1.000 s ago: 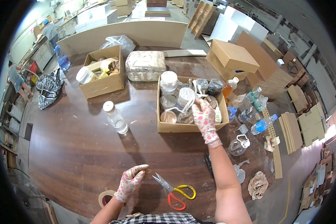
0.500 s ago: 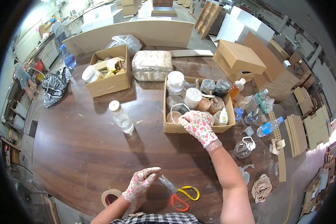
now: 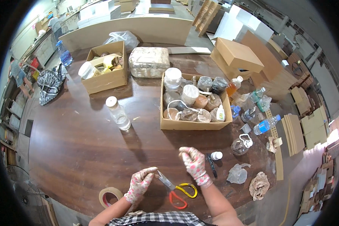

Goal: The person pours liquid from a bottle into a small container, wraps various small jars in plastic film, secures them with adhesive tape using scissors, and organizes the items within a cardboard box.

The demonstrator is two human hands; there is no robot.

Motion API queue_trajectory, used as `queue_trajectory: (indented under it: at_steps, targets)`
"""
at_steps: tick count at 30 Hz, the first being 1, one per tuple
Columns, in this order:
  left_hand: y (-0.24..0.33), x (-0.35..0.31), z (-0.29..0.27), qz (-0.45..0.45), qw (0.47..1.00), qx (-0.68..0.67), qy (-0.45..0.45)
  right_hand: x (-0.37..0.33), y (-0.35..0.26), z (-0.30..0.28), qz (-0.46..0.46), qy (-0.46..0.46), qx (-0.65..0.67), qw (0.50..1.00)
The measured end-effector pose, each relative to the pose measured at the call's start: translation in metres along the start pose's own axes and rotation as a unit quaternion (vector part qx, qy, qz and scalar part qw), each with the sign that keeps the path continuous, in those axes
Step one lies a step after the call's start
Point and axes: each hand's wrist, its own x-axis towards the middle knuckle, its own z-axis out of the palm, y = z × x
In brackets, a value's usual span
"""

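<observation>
Scissors (image 3: 172, 187) at lower centre of the frame, blades towards upper left. Beside the tips, gloved left hand (image 3: 140, 184), fingers outstretched; cannot tell whether touching or pinching anything. Above the handles, gloved right hand (image 3: 194, 165), fingers curled; cannot tell whether gripping anything. Just right of that, black pen (image 3: 212, 166) and white bottle (image 3: 216, 155). Tape roll (image 3: 102, 197) at lower left; jar (image 3: 119, 116) left of centre.

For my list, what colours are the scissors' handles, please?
The scissors have one red handle and one yellow handle, head view.
</observation>
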Motion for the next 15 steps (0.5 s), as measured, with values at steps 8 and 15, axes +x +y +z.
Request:
queue_trajectory:
  at_steps: [8, 15]
  targets:
    - [-0.034, 0.022, -0.016, -0.022, 0.994, 0.006, 0.103, -0.044, 0.043, 0.039, -0.015, -0.036, -0.134, 0.99]
    - [-0.04, 0.029, -0.016, 0.001, 0.988, 0.114, 0.107, -0.041, 0.047, 0.045, -0.05, -0.026, -0.196, 0.979]
